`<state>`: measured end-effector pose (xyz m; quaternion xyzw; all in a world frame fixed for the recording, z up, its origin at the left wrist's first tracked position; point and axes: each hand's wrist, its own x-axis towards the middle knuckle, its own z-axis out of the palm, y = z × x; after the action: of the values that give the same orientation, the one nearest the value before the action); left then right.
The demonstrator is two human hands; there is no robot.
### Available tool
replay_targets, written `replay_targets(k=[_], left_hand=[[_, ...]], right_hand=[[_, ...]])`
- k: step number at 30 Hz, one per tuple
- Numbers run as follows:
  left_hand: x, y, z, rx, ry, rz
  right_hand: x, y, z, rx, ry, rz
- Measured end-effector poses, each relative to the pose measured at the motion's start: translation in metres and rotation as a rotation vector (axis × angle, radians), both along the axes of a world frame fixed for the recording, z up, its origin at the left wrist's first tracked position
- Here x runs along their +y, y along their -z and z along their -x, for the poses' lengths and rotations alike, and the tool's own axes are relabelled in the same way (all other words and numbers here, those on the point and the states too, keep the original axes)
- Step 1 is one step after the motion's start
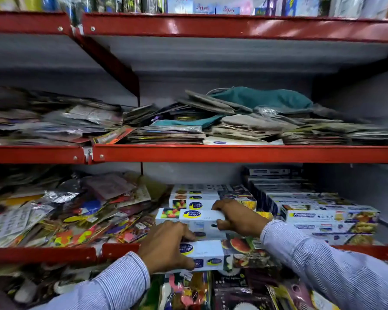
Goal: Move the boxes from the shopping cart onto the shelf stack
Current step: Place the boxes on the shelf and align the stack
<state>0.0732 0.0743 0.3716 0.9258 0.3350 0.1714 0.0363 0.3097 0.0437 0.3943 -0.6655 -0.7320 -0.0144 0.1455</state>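
On the lowest shelf (pixel 43 253), loose packets (pixel 76 211) lie heaped at the left, a stack of boxes (pixel 195 198) stands in the middle, and more boxes (pixel 323 218) are piled to its right. The front box (pixel 208 253) overhangs the shelf edge. Flat packets (pixel 166 130) fill the shelf above.

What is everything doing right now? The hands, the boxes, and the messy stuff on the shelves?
left hand: gripping the front box
right hand: gripping the upper box
front box: held, at the shelf edge
upper box: held, on the stack
teal cloth: crumpled on the paper pile
packets: heaped loosely
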Motion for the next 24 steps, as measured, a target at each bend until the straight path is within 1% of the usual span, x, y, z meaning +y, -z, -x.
replay_targets(k=[3, 5, 10, 14, 21, 24], left_hand=[[0.017, 0.006, -0.010, -0.007, -0.001, 0.020], [0.027, 0.011, -0.015, -0.006, -0.011, 0.036], [0.047, 0.024, -0.020, 0.006, -0.012, 0.039], [0.058, 0.029, -0.023, 0.024, 0.004, 0.070], [0.067, 0.034, -0.030, 0.000, 0.006, 0.068], [0.072, 0.032, -0.034, -0.023, 0.003, 0.073]], right_hand=[[0.028, 0.009, -0.012, 0.015, 0.049, 0.022], [0.046, 0.019, -0.019, -0.012, 0.069, 0.034], [0.073, 0.043, -0.032, -0.046, 0.069, 0.080], [0.084, 0.056, -0.043, -0.078, 0.098, 0.041], [0.088, 0.062, -0.042, -0.222, 0.134, -0.012], [0.086, 0.056, -0.043, -0.199, 0.163, -0.063]])
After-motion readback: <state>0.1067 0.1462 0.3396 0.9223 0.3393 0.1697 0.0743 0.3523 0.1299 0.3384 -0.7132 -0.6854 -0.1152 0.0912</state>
